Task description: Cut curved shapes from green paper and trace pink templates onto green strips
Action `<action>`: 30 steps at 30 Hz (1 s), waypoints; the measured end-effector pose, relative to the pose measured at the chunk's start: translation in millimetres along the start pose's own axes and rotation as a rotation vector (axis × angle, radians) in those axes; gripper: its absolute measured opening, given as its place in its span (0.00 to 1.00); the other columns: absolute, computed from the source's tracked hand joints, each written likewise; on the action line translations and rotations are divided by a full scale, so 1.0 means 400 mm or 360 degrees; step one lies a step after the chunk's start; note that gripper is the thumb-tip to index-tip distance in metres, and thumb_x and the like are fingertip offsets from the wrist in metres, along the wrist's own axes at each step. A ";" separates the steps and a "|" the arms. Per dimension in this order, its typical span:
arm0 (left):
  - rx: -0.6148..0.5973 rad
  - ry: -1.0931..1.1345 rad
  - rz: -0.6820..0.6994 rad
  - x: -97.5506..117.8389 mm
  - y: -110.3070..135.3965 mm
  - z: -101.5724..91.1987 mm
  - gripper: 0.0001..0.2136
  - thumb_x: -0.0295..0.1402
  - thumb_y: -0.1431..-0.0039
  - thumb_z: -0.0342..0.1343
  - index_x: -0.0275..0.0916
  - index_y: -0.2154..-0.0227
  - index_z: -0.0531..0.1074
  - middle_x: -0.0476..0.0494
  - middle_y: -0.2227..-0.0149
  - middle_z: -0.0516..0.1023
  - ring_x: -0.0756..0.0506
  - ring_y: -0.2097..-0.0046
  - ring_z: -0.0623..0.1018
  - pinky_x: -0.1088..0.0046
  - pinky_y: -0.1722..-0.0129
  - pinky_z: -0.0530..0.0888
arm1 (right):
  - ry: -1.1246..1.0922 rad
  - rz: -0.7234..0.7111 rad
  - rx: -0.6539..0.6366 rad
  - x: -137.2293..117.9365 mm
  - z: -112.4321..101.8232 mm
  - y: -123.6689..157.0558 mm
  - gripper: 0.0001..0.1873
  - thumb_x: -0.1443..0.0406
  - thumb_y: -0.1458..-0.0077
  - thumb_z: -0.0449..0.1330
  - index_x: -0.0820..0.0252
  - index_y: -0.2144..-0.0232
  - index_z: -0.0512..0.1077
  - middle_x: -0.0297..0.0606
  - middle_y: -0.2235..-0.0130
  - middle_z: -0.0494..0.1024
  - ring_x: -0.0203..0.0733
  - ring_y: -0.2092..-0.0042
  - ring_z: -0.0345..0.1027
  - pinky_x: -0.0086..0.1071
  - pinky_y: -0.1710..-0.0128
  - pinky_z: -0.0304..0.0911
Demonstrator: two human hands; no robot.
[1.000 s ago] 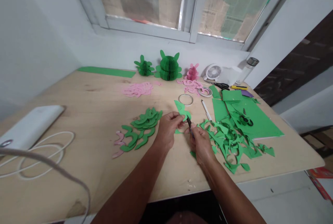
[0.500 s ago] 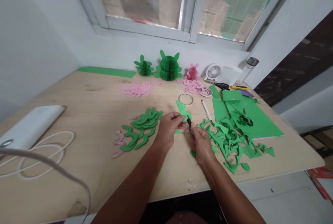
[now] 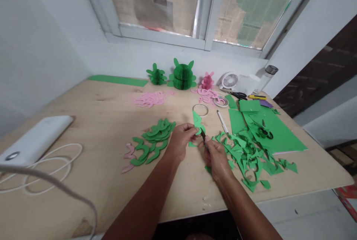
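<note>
Between the fingertips of my left hand [image 3: 182, 138] is a piece of green paper [image 3: 196, 120] with a curved edge. My right hand [image 3: 216, 154] is closed round small dark scissors [image 3: 203, 135], whose blades meet the paper beside my left fingers. The scissors' handles are mostly covered by my right fingers. Left of my left hand lies a pile of green curved cutouts [image 3: 157, 132], with a few pink cutouts [image 3: 129, 151] at its edge. Green paper scraps [image 3: 248, 154] are heaped just right of my right hand.
Green paper sheets [image 3: 284, 132] lie at the right, with another pair of scissors [image 3: 264, 133] on them. A white pen [image 3: 222, 121] and tape rolls [image 3: 220, 101] are beyond my hands. Paper honeycomb figures [image 3: 182, 76] stand along the wall. A white power bank [image 3: 36, 139] and cable are at left.
The whole view has shifted slightly, with the table lower in the picture. Both hands stay together at the green paper, and the grips look the same.
</note>
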State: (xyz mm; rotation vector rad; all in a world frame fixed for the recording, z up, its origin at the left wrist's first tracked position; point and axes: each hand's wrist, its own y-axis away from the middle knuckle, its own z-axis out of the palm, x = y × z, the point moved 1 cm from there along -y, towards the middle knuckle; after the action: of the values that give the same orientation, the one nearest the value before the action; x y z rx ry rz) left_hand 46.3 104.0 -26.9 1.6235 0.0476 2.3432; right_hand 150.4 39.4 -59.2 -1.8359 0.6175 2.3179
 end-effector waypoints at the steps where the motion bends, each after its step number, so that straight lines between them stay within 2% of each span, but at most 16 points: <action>1: -0.0016 -0.0006 -0.0006 0.002 0.000 -0.002 0.09 0.35 0.64 0.62 0.35 0.83 0.70 0.49 0.82 0.71 0.53 0.79 0.68 0.77 0.77 0.64 | 0.0009 0.0004 -0.0013 0.001 0.000 0.000 0.25 0.44 0.56 0.62 0.59 0.82 0.64 0.20 0.88 0.49 0.27 0.84 0.34 0.28 0.85 0.29; 14: -0.0102 -0.0095 -0.0021 0.003 -0.005 -0.013 0.09 0.35 0.63 0.63 0.35 0.83 0.70 0.50 0.83 0.71 0.54 0.80 0.67 0.77 0.77 0.65 | 0.0103 -0.0024 -0.0009 -0.011 0.002 0.005 0.26 0.42 0.57 0.61 0.60 0.79 0.68 0.20 0.88 0.50 0.28 0.85 0.36 0.28 0.84 0.30; 18: -0.0161 -0.0116 -0.0036 0.007 -0.008 -0.020 0.09 0.35 0.64 0.63 0.35 0.83 0.71 0.49 0.83 0.70 0.53 0.80 0.67 0.77 0.78 0.64 | 0.0148 -0.0035 -0.0010 -0.011 0.001 0.005 0.27 0.42 0.57 0.61 0.59 0.82 0.66 0.21 0.89 0.50 0.28 0.85 0.36 0.29 0.84 0.30; 30: -0.0100 -0.0145 -0.0009 0.003 -0.012 -0.020 0.09 0.35 0.63 0.63 0.35 0.83 0.71 0.50 0.83 0.71 0.53 0.80 0.68 0.78 0.78 0.63 | 0.0142 -0.0044 -0.0044 -0.009 0.002 0.007 0.26 0.44 0.56 0.60 0.61 0.80 0.70 0.21 0.88 0.49 0.28 0.85 0.36 0.28 0.84 0.29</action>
State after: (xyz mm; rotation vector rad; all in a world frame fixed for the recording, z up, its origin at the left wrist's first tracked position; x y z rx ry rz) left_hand 39.4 110.2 -29.6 1.6951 -0.0401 2.2400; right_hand 149.6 37.9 -54.9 -1.9565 0.5703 2.2486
